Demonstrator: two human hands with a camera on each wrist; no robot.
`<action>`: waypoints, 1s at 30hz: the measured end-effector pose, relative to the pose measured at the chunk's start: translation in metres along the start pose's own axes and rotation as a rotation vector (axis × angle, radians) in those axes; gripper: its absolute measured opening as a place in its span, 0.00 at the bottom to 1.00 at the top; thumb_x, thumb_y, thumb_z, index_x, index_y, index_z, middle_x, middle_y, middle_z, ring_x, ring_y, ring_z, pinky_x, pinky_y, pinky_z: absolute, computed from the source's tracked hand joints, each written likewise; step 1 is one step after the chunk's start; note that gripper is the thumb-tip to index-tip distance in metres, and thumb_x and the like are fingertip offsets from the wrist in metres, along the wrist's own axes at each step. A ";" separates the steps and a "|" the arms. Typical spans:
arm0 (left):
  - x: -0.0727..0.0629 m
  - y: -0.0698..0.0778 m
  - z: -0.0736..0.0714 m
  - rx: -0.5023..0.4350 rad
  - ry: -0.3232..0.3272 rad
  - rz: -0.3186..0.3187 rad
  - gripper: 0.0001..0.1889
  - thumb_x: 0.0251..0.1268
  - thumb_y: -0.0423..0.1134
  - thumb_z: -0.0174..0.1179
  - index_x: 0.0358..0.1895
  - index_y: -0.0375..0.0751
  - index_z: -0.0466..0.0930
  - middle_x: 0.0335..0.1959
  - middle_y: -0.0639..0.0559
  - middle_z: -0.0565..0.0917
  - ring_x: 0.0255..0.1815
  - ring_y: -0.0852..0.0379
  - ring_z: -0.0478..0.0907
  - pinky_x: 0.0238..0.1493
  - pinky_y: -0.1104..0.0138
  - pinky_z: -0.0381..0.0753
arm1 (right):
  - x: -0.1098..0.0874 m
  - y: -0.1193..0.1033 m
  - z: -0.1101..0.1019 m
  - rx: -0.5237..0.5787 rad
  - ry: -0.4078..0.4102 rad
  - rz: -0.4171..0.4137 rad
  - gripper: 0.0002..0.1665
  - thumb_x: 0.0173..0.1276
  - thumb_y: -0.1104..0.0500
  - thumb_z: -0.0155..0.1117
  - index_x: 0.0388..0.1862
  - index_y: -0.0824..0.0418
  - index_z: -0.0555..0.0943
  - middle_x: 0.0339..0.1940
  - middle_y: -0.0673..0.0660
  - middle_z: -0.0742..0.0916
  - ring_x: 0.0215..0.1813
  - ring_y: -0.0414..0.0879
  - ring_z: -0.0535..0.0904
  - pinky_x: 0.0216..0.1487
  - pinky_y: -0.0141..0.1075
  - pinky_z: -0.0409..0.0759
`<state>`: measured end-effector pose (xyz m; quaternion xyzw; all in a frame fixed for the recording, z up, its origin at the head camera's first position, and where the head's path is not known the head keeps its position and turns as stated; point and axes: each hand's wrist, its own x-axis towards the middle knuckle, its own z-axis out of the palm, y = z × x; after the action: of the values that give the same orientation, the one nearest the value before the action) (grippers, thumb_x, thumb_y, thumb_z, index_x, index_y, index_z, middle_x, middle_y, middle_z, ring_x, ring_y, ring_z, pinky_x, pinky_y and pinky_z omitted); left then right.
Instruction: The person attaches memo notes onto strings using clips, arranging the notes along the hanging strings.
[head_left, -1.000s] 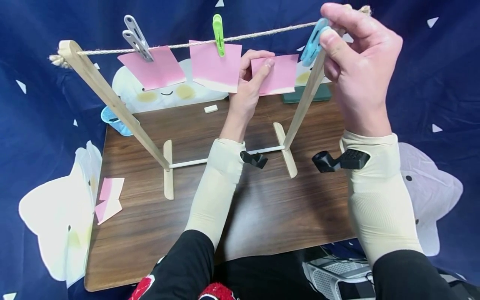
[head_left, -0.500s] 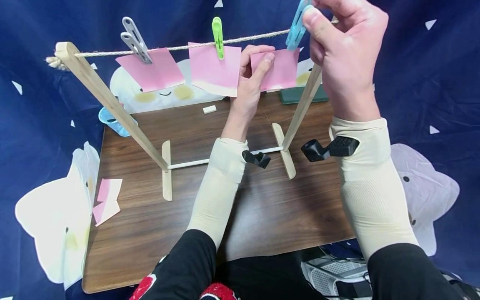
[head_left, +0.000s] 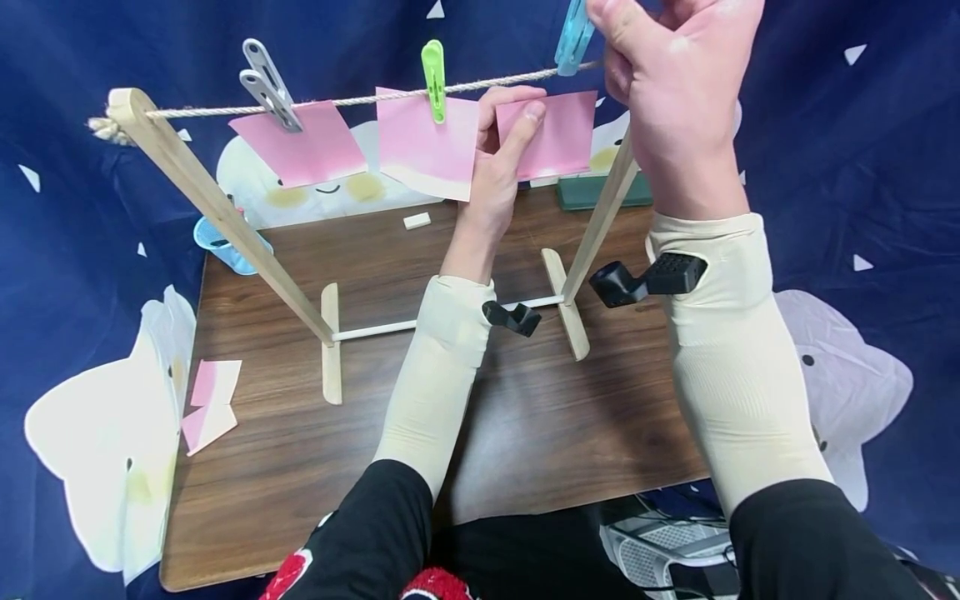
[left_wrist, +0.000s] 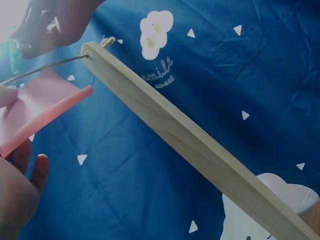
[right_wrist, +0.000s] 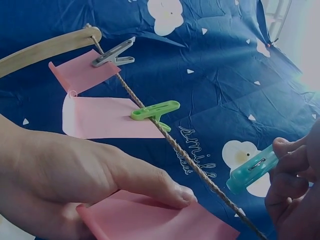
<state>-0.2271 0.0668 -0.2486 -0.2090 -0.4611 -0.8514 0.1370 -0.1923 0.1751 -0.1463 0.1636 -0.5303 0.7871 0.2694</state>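
Note:
A pink paper note is pinched between the thumb and fingers of my left hand, just below the rope. Above the rope, my right hand grips a blue clothespin, whose tip overlaps the rope in the head view. The right wrist view shows this clothespin beside the rope, apart from the note. Further left, a grey clothespin holds one pink note on the rope, and a green clothespin holds another pink note.
Two wooden posts carry the rope above a brown table. A white bar joins their feet. Pink and white papers lie at the left edge, a blue basket behind. A white block and green box sit at the back.
My right hand has moved left and up in the head view with the blue clothespin, from the right post to over the note. My left hand has raised the note slightly toward the rope.

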 end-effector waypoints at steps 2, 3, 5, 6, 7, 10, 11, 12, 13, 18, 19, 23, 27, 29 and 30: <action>0.000 0.001 0.000 0.006 0.000 -0.001 0.11 0.65 0.19 0.56 0.48 0.14 0.73 0.43 0.47 0.81 0.50 0.66 0.75 0.53 0.74 0.73 | 0.001 0.001 0.001 -0.013 -0.008 -0.019 0.07 0.59 0.79 0.68 0.34 0.72 0.82 0.18 0.60 0.80 0.12 0.45 0.55 0.17 0.28 0.52; 0.000 0.001 0.000 0.009 0.001 -0.002 0.11 0.65 0.19 0.56 0.48 0.14 0.73 0.44 0.42 0.81 0.50 0.66 0.76 0.53 0.74 0.74 | 0.001 0.002 0.002 -0.019 -0.012 -0.031 0.07 0.59 0.79 0.67 0.33 0.72 0.82 0.18 0.59 0.80 0.12 0.45 0.55 0.17 0.28 0.52; 0.000 0.002 0.000 0.019 0.003 -0.002 0.11 0.65 0.20 0.56 0.48 0.14 0.73 0.48 0.34 0.79 0.50 0.66 0.76 0.53 0.74 0.74 | 0.002 0.003 0.002 -0.033 -0.020 -0.050 0.06 0.59 0.79 0.67 0.32 0.72 0.83 0.18 0.59 0.81 0.12 0.44 0.55 0.17 0.28 0.52; 0.000 0.002 0.000 0.024 0.004 -0.003 0.11 0.65 0.20 0.56 0.48 0.14 0.74 0.51 0.30 0.77 0.50 0.66 0.76 0.53 0.74 0.74 | 0.002 0.004 0.002 -0.046 -0.027 -0.066 0.06 0.60 0.79 0.66 0.31 0.71 0.83 0.18 0.58 0.81 0.12 0.43 0.56 0.17 0.27 0.52; 0.000 0.003 0.000 0.026 0.004 -0.005 0.11 0.65 0.20 0.56 0.48 0.14 0.74 0.52 0.28 0.77 0.50 0.66 0.76 0.53 0.74 0.74 | 0.002 0.004 0.002 -0.048 -0.029 -0.067 0.06 0.60 0.79 0.66 0.31 0.71 0.83 0.19 0.58 0.82 0.12 0.43 0.56 0.17 0.27 0.52; 0.000 0.003 0.000 0.040 0.001 -0.004 0.11 0.66 0.20 0.56 0.48 0.14 0.74 0.53 0.26 0.77 0.51 0.67 0.76 0.54 0.74 0.74 | 0.002 0.005 0.002 -0.064 -0.036 -0.081 0.07 0.61 0.78 0.66 0.32 0.70 0.83 0.22 0.59 0.84 0.12 0.43 0.57 0.17 0.27 0.54; 0.001 0.004 0.000 0.046 -0.001 -0.005 0.11 0.66 0.20 0.56 0.48 0.14 0.74 0.53 0.26 0.77 0.52 0.67 0.76 0.55 0.74 0.74 | 0.002 0.005 0.001 -0.075 -0.041 -0.084 0.07 0.61 0.78 0.66 0.34 0.69 0.84 0.23 0.59 0.84 0.12 0.43 0.57 0.17 0.27 0.54; 0.001 0.004 0.000 0.052 0.000 -0.005 0.11 0.66 0.21 0.56 0.48 0.14 0.75 0.54 0.26 0.77 0.52 0.67 0.76 0.55 0.73 0.74 | 0.002 0.005 0.001 -0.070 -0.040 -0.070 0.07 0.61 0.78 0.67 0.35 0.70 0.84 0.23 0.60 0.85 0.12 0.44 0.57 0.17 0.27 0.54; 0.001 0.004 0.000 0.059 0.000 -0.005 0.11 0.66 0.21 0.57 0.48 0.14 0.75 0.54 0.25 0.77 0.52 0.67 0.76 0.56 0.73 0.74 | 0.002 0.005 0.001 -0.067 -0.038 -0.054 0.07 0.61 0.77 0.67 0.36 0.70 0.84 0.24 0.60 0.85 0.13 0.44 0.57 0.17 0.27 0.55; 0.003 0.006 0.001 0.073 0.004 -0.009 0.11 0.66 0.21 0.57 0.49 0.14 0.76 0.53 0.24 0.79 0.53 0.67 0.77 0.56 0.73 0.74 | 0.001 0.005 -0.001 -0.128 -0.066 -0.070 0.07 0.64 0.76 0.66 0.38 0.69 0.86 0.27 0.59 0.87 0.12 0.43 0.58 0.18 0.26 0.55; 0.003 0.006 0.002 0.070 0.005 -0.010 0.12 0.66 0.20 0.57 0.49 0.14 0.75 0.53 0.24 0.79 0.52 0.67 0.77 0.56 0.73 0.74 | 0.001 0.005 -0.001 -0.144 -0.072 -0.085 0.07 0.64 0.76 0.65 0.38 0.69 0.86 0.27 0.59 0.88 0.12 0.42 0.58 0.18 0.26 0.55; 0.004 0.008 0.004 0.055 0.016 -0.007 0.12 0.65 0.20 0.57 0.49 0.13 0.75 0.52 0.24 0.78 0.50 0.67 0.77 0.54 0.74 0.74 | 0.001 0.005 -0.002 -0.186 -0.086 -0.108 0.06 0.65 0.74 0.65 0.38 0.69 0.87 0.27 0.58 0.88 0.12 0.41 0.58 0.18 0.26 0.55; 0.004 0.009 0.005 0.047 0.029 -0.017 0.13 0.65 0.20 0.57 0.50 0.14 0.75 0.51 0.25 0.78 0.47 0.67 0.77 0.51 0.74 0.75 | 0.000 0.004 -0.003 -0.208 -0.095 -0.092 0.07 0.65 0.74 0.66 0.39 0.70 0.88 0.28 0.58 0.88 0.12 0.42 0.58 0.18 0.26 0.56; 0.004 0.010 0.006 0.047 0.038 -0.026 0.13 0.65 0.20 0.57 0.50 0.14 0.74 0.50 0.26 0.78 0.45 0.66 0.78 0.49 0.74 0.75 | 0.000 0.004 -0.005 -0.221 -0.105 -0.091 0.07 0.65 0.73 0.65 0.39 0.70 0.88 0.28 0.58 0.89 0.12 0.42 0.59 0.17 0.27 0.56; 0.004 0.010 0.006 0.044 0.042 -0.030 0.12 0.65 0.20 0.57 0.50 0.15 0.74 0.49 0.26 0.78 0.44 0.66 0.78 0.48 0.73 0.76 | 0.000 0.004 -0.005 -0.220 -0.105 -0.079 0.07 0.65 0.73 0.66 0.39 0.70 0.88 0.28 0.58 0.89 0.11 0.42 0.59 0.17 0.27 0.56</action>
<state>-0.2252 0.0663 -0.2362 -0.1811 -0.4800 -0.8471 0.1383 -0.1941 0.1789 -0.1512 0.1946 -0.6201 0.7032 0.2883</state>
